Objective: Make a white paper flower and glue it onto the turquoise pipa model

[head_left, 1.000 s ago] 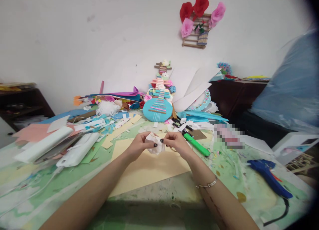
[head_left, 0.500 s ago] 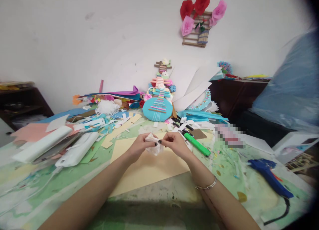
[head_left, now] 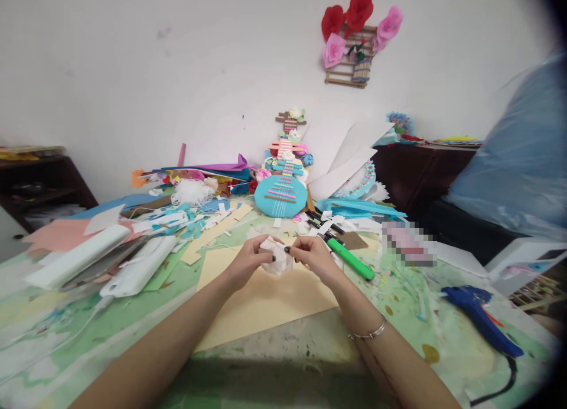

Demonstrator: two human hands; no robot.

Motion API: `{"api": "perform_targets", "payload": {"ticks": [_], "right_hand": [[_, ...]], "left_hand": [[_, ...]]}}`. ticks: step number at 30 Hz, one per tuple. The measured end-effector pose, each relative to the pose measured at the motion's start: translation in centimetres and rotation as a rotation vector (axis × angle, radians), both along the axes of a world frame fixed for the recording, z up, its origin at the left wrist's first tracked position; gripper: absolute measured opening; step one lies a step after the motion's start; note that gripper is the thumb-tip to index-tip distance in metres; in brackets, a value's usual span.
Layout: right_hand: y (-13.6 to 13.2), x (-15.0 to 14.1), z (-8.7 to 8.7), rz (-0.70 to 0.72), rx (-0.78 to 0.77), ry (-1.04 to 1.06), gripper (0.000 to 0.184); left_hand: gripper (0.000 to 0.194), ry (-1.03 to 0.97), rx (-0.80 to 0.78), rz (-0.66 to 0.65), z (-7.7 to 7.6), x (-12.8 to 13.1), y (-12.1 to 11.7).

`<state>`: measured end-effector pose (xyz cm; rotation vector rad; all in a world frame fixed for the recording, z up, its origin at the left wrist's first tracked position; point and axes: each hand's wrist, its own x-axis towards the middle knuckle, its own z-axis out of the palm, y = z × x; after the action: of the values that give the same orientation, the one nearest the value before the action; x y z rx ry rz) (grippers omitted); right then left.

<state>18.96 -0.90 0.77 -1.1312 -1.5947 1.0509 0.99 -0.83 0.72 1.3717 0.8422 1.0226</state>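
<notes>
Between my two hands is a crumpled piece of thin white paper [head_left: 278, 263], bunched and folded like a paper flower. My left hand [head_left: 251, 260] grips its left side, with the thumb pressed on the front. At the right edge, my right hand [head_left: 310, 255] pinches the paper between thumb and finger. Both hands hover over a cream paper sheet [head_left: 261, 308] lying on the table. Past the hands stands a blue paper lute [head_left: 280, 197] with strings and coloured strips, leaning among other decorated pieces.
A green utility knife [head_left: 354, 261] lies right of my right hand, beside black pens [head_left: 325, 227]. Farther right rests a blue glue gun [head_left: 482, 320] with a black cord. White power strips [head_left: 139, 267] and paper scraps [head_left: 177, 220] cover the left. A blue plastic bag [head_left: 514, 155] bulges at the right.
The thumbs have shifted slightly apart on the white paper, and more of its front shows. Both hands stay in nearly the same place over the cream sheet.
</notes>
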Motion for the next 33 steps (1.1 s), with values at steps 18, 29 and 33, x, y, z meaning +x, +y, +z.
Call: {"api": "perform_targets", "payload": {"ticks": [18, 29, 33], "right_hand": [[0.3, 0.1, -0.3, -0.008, -0.031, 0.022, 0.024], [0.4, 0.1, -0.4, -0.015, -0.023, 0.009, 0.024], [0.6, 0.3, -0.5, -0.031, -0.013, 0.015, 0.023]], "left_hand": [[0.019, 0.133, 0.529, 0.125, -1.0, 0.2, 0.2], [0.008, 0.3, 0.748, 0.188, -0.7, -0.2, 0.4], [0.008, 0.225, 0.649, 0.123, -0.8, -0.4, 0.6]]}}
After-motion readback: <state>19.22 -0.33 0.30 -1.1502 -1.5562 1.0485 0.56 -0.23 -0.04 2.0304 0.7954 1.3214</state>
